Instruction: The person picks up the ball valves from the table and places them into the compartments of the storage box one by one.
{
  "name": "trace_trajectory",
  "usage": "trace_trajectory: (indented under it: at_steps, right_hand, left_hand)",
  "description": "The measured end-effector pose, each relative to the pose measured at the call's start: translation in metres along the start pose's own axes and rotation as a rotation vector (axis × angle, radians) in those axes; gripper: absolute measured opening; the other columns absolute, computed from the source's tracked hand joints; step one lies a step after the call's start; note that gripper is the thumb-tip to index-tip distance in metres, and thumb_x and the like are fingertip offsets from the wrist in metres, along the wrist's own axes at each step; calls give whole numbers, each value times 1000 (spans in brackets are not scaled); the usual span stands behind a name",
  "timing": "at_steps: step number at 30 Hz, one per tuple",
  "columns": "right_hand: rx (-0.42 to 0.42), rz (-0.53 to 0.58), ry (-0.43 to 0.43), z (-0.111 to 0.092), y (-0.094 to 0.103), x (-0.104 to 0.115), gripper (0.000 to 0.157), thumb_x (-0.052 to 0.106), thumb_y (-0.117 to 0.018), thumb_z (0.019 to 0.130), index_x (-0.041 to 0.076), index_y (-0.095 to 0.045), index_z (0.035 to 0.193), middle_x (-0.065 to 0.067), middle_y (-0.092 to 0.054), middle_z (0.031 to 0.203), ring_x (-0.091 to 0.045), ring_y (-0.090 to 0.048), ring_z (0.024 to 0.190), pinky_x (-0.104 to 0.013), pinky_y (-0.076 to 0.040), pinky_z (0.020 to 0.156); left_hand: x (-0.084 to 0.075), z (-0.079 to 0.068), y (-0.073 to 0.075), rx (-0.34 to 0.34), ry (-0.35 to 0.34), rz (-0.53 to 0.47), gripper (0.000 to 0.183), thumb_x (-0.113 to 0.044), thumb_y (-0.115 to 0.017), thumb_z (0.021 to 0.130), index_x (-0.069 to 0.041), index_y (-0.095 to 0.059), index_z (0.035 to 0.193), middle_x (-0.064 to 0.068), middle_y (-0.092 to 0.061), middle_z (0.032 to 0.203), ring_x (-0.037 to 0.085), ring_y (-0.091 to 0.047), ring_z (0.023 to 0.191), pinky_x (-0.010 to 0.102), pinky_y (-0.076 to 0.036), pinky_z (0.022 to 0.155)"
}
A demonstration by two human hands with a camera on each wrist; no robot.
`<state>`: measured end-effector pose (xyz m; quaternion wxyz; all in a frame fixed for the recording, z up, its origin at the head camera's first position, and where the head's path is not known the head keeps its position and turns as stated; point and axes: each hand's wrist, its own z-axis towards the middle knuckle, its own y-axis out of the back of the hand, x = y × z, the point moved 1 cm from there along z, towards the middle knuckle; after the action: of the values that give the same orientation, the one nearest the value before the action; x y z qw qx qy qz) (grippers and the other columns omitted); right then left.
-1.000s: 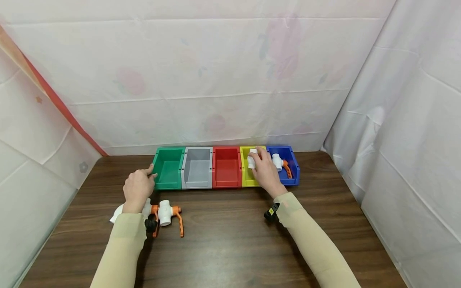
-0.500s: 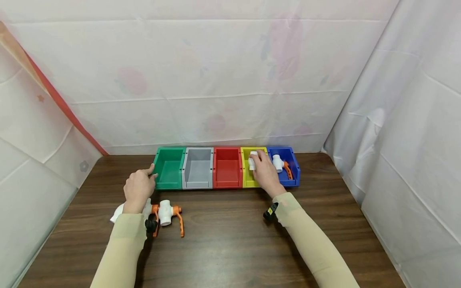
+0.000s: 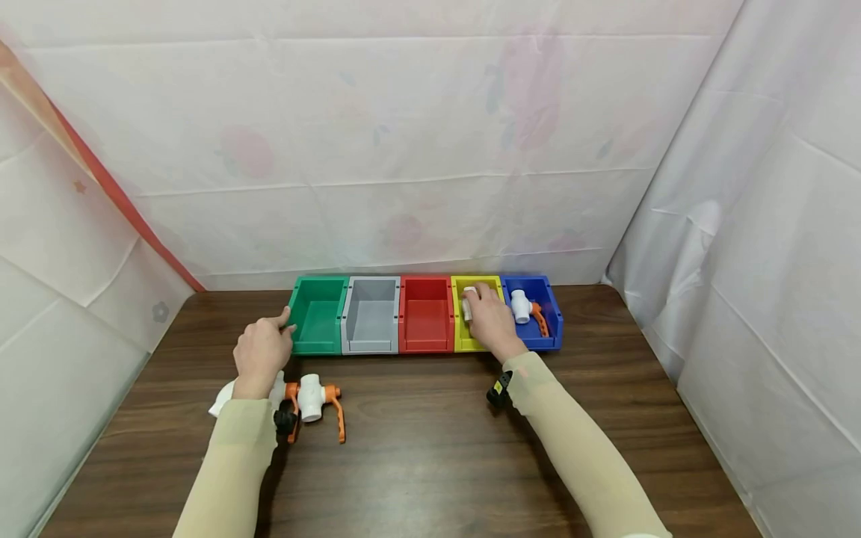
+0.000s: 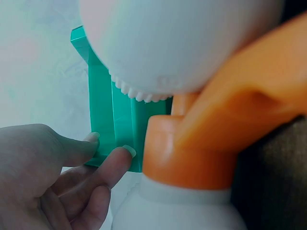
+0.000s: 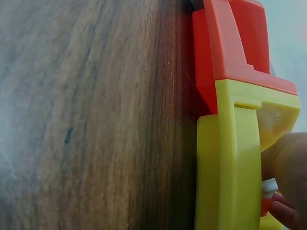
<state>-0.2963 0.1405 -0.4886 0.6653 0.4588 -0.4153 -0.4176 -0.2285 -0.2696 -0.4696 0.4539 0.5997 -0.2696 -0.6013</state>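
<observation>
My right hand (image 3: 493,321) reaches into the yellow bin (image 3: 468,345) and grips a white ball valve (image 3: 468,308), mostly covered by the fingers. In the right wrist view, a bit of white and orange shows beside the fingertips, behind the yellow wall. At the left end of the row, my left hand (image 3: 259,350) pinches the side wall of the green bin (image 3: 316,323) between thumb and finger. A white ball valve (image 3: 311,397) with an orange handle lies on the table near the left wrist. Another valve (image 4: 192,153) is partly hidden under that forearm.
Grey (image 3: 371,321) and red (image 3: 427,321) bins stand between the green and yellow ones. The blue bin (image 3: 551,342) at the right end contains a ball valve (image 3: 520,306) with an orange handle. A white piece (image 3: 220,398) shows left of the left wrist. A curtain (image 3: 430,149) hangs behind.
My right hand has lowered the ball valve deeper into the yellow bin, and the fingers now cover more of it. The left hand stays at the green bin.
</observation>
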Motion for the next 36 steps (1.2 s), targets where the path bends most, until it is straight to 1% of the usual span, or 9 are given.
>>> trace_trajectory:
  at_steps: [5,9,12,15,17,20,27,30,36]
  right_hand:
    - [38,-32,-4,3,-3,1,53,8,-76,81,16,-61,131,-12,-48,139,-31,-52,119,-47,-52,85]
    - [49,-52,4,6,-5,2,53,9,-77,80,16,-61,130,-11,-50,136,-30,-53,116,-47,-52,86]
    - [63,-70,3,8,-6,3,43,14,-72,87,16,-61,128,-11,-51,134,-30,-53,114,-46,-51,88]
    - [76,-85,-4,9,-7,4,30,21,-62,97,16,-62,127,-10,-51,133,-29,-53,114,-45,-50,89]
    - [82,-92,-6,9,-7,4,27,24,-55,101,16,-62,126,-10,-52,133,-29,-54,113,-45,-50,89]
    - [88,-103,0,10,-8,5,26,26,-51,103,15,-62,124,-10,-53,131,-29,-54,112,-44,-51,88]
    - [83,-120,28,10,-8,7,24,26,-54,103,14,-63,122,-11,-55,128,-29,-56,109,-43,-51,87]
    - [88,-121,43,11,-8,8,24,24,-58,100,15,-63,123,-11,-55,131,-30,-57,111,-44,-51,89]
    - [134,-150,55,12,-7,11,44,15,-71,88,18,-64,132,-13,-54,141,-34,-58,119,-48,-49,94]
  left_hand:
    - [2,1,-1,-2,16,0,44,-25,-61,101,-15,-53,143,27,-57,132,32,-54,53,40,-39,42]
    - [3,1,-1,4,26,-1,45,-25,-61,101,-15,-52,144,27,-56,133,31,-53,53,39,-39,43]
    - [3,1,-1,9,29,-3,45,-26,-60,101,-16,-51,144,27,-56,134,29,-51,51,39,-38,43]
    - [3,1,0,11,29,-5,45,-26,-59,101,-16,-51,144,27,-56,133,29,-50,50,39,-38,43]
    - [3,1,0,12,29,-6,45,-27,-59,101,-16,-51,145,27,-57,133,29,-50,50,39,-38,43]
    - [3,1,0,12,34,-6,45,-27,-60,101,-17,-51,145,27,-57,133,30,-52,52,39,-39,43]
    - [6,1,1,14,41,0,46,-28,-60,101,-18,-51,145,27,-57,132,31,-55,55,40,-40,45]
    - [7,1,2,14,44,6,46,-29,-60,101,-19,-51,145,27,-57,132,31,-54,55,40,-40,44]
    - [9,0,5,15,49,15,45,-29,-59,102,-19,-50,145,27,-57,132,30,-51,52,40,-38,44]
